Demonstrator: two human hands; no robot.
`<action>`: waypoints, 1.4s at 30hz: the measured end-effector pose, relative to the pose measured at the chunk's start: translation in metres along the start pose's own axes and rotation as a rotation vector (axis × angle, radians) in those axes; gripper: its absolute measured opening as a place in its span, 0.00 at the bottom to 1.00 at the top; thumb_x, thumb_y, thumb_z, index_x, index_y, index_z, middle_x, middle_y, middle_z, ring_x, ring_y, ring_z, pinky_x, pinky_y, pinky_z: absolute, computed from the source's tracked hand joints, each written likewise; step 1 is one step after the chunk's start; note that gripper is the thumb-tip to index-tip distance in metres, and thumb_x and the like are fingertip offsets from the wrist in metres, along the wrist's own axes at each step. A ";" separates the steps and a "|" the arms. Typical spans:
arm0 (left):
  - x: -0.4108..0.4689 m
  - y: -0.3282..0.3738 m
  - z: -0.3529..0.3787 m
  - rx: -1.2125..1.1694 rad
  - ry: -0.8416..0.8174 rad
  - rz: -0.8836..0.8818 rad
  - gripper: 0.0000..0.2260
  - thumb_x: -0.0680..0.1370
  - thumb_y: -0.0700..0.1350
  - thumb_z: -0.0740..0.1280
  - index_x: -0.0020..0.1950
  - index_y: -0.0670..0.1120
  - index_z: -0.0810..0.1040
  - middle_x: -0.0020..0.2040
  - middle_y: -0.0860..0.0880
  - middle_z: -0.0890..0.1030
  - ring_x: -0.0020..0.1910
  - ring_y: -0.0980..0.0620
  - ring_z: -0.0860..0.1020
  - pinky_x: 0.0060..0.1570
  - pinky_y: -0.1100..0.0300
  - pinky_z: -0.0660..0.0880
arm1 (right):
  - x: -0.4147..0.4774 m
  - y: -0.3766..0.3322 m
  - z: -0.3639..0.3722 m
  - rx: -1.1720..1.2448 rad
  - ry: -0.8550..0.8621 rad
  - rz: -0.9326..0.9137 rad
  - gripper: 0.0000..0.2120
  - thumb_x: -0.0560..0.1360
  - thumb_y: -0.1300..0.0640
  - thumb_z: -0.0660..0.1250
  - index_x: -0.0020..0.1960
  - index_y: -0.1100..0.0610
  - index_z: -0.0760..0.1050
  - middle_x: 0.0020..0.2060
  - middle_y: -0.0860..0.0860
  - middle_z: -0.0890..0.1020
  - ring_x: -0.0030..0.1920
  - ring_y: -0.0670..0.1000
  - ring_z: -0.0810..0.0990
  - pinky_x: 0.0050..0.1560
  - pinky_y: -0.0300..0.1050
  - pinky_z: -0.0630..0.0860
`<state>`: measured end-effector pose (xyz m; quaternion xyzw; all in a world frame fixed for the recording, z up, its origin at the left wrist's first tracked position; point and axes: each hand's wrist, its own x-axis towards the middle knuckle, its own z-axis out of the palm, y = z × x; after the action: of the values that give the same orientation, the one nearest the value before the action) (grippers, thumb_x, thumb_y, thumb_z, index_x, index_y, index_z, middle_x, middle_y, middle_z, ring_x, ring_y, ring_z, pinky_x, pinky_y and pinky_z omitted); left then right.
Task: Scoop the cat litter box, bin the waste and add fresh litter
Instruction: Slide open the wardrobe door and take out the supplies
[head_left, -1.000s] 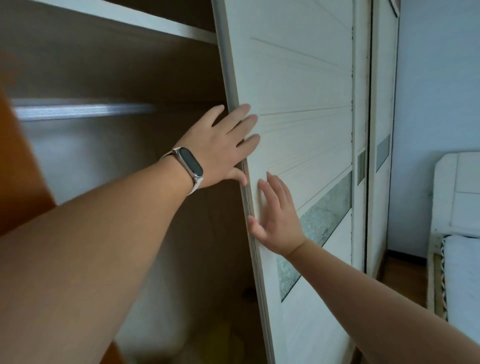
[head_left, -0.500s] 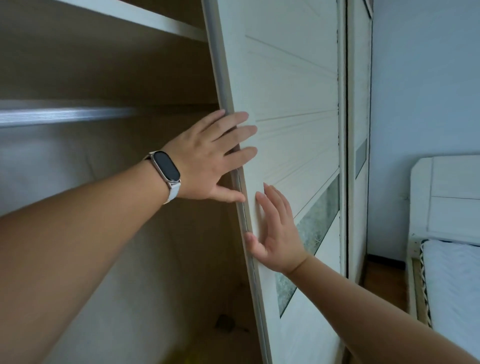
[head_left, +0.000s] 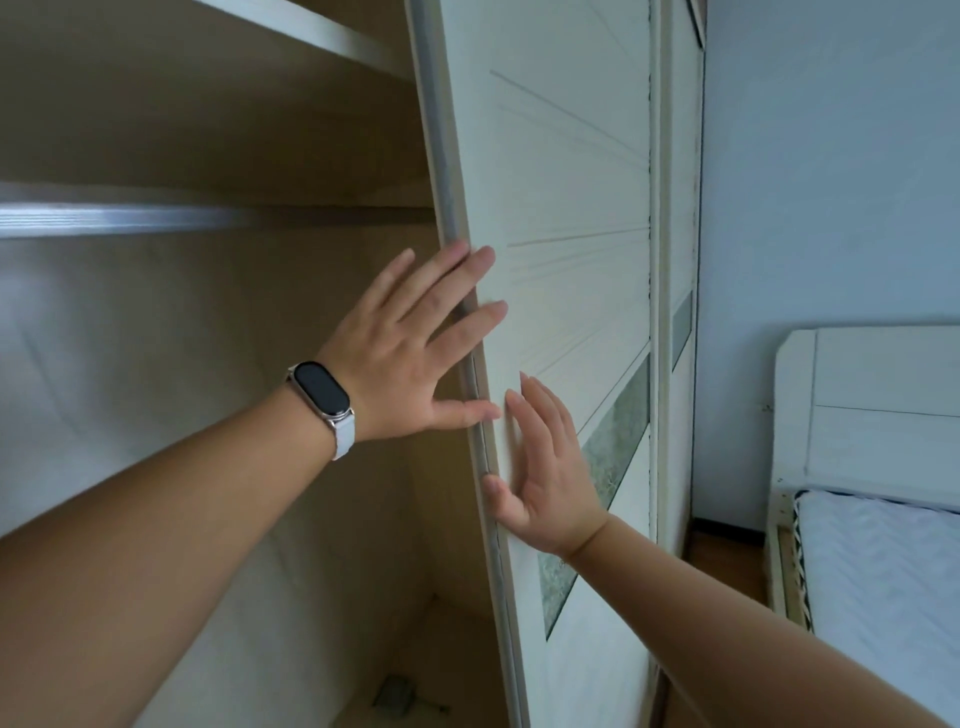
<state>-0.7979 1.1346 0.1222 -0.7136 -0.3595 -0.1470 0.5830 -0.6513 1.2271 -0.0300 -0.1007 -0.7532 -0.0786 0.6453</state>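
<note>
- Wardrobe interior (head_left: 182, 338): fills left half, open, tan back panel, pale shelf edge top left, metal hanging rail (head_left: 119, 221) running across upper left.
- Sliding door (head_left: 561, 208): white w/ grooved lines, upright in centre, its grey edge strip between the two hands; greenish patterned band (head_left: 618, 441) crosses it lower down. Second door panel (head_left: 680, 260) just right of it, farther off.
- Blue wall (head_left: 831, 156) on right; bed (head_left: 883, 561) w/ white headboard & pale mattress at near right, wood floor strip between bed & wardrobe.
- Left hand (head_left: 410, 358): flat, fingers spread wide, tips lapping over door edge onto door face, thumb touching edge strip; grips nothing. Smart band (head_left: 322, 397), dark screen, white strap, on the wrist.
- Right hand (head_left: 545, 483): palm flat on door face just right of edge, fingers straight & together, pointing up, thumb on edge strip; holds nothing.
- Small dark item (head_left: 397, 693) on wardrobe floor, bottom centre, too blurred to ID.
- Litter box, scoop, litter: none in view, so can't place vs fingers.
</note>
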 end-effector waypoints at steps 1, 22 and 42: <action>0.002 0.000 0.004 -0.011 -0.002 0.004 0.36 0.73 0.70 0.62 0.70 0.45 0.68 0.75 0.39 0.61 0.75 0.39 0.59 0.73 0.41 0.56 | 0.000 0.004 0.000 -0.007 -0.011 0.006 0.30 0.78 0.40 0.55 0.71 0.59 0.61 0.72 0.59 0.64 0.73 0.59 0.65 0.68 0.63 0.67; 0.046 -0.003 0.115 -0.192 0.191 0.041 0.35 0.72 0.71 0.62 0.70 0.47 0.67 0.75 0.39 0.64 0.74 0.40 0.62 0.70 0.40 0.61 | 0.002 0.093 -0.003 -0.178 -0.171 0.071 0.31 0.80 0.39 0.50 0.75 0.58 0.53 0.73 0.61 0.63 0.74 0.59 0.64 0.72 0.58 0.65; 0.063 0.001 0.190 -0.158 0.225 0.033 0.38 0.73 0.71 0.56 0.75 0.49 0.57 0.80 0.49 0.45 0.78 0.43 0.49 0.71 0.40 0.60 | 0.002 0.167 0.017 0.039 0.008 -0.043 0.29 0.77 0.41 0.58 0.70 0.59 0.64 0.69 0.63 0.68 0.69 0.62 0.68 0.64 0.62 0.69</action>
<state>-0.7927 1.3342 0.1090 -0.7421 -0.2674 -0.2444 0.5639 -0.6256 1.3931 -0.0330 -0.0715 -0.7539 -0.0780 0.6484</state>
